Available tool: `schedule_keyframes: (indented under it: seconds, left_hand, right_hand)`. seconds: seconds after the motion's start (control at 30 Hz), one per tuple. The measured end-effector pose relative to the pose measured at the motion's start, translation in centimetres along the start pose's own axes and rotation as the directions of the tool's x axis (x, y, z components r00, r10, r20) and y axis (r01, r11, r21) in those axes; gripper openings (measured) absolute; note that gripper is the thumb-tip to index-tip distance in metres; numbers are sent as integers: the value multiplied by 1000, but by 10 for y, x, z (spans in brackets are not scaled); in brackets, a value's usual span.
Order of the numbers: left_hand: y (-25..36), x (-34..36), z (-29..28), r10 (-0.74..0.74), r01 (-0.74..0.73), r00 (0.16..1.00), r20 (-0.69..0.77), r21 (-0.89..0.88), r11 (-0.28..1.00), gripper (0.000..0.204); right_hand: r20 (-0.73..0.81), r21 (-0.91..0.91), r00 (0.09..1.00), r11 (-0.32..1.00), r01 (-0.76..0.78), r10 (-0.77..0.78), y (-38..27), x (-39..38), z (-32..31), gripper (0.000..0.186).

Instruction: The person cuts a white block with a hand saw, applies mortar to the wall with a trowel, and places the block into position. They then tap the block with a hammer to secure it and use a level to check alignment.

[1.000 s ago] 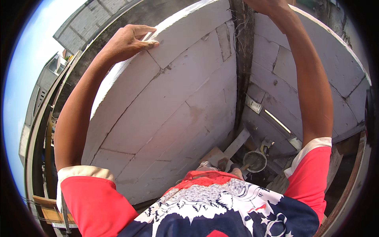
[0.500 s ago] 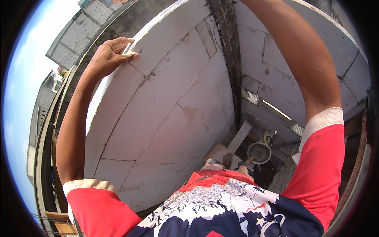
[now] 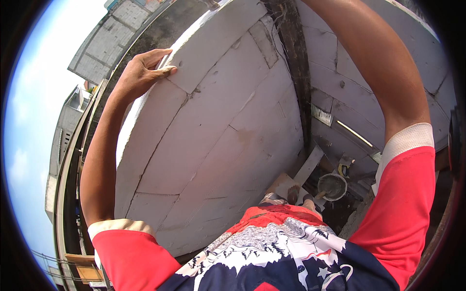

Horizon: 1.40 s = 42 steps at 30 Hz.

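Note:
My left hand grips the top edge of a light grey block wall, its fingers over the rim and its thumb against the near face. The block beside the hand belongs to the upper course, with thin dark joints around it. My right forearm reaches up and leftward out of the top of the picture, so the right hand is hidden. At the upper border, the tip of a grey, metal-looking tool shows over the wall's top; its kind and what holds it cannot be made out.
A rough dark post stands in the corner between the two block walls. Below, near my feet, are a bucket of grey mix, a pale board and a yellow-and-black tool. Rooftops lie beyond the wall.
The scene has shifted slightly to the right in the picture. The grey tool tip has come into sight at the top. My left hand keeps its grip on the same spot.

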<state>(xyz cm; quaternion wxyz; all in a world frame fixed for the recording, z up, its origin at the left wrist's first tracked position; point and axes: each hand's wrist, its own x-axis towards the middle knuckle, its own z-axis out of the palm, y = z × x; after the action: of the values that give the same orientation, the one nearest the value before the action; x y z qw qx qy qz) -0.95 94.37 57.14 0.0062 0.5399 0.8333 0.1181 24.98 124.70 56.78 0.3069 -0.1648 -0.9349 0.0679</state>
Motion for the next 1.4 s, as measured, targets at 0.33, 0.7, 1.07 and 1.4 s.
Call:
schedule_keyframes:
  seconds: [0.33,0.7,1.07,1.4]
  left_hand:
    - [-9,-95,2,4,33,987,-158,233,972,80]
    - [-48,-185,2,64,11,780,-623,116,993,25]
    - [-3,-120,10,-25,58,893,-448,60,996,43]
    - [25,-50,30,44,8,968,-247,205,979,59]
  right_hand:
    - [-517,86,855,996,12,34,10,-60,14,42]
    - [-517,705,616,704,-87,594,0,-244,149,53]
    - [-6,957,484,146,-252,875,-57,-405,259,48]
    - [315,895,213,-215,-392,925,-87,-511,331,47]
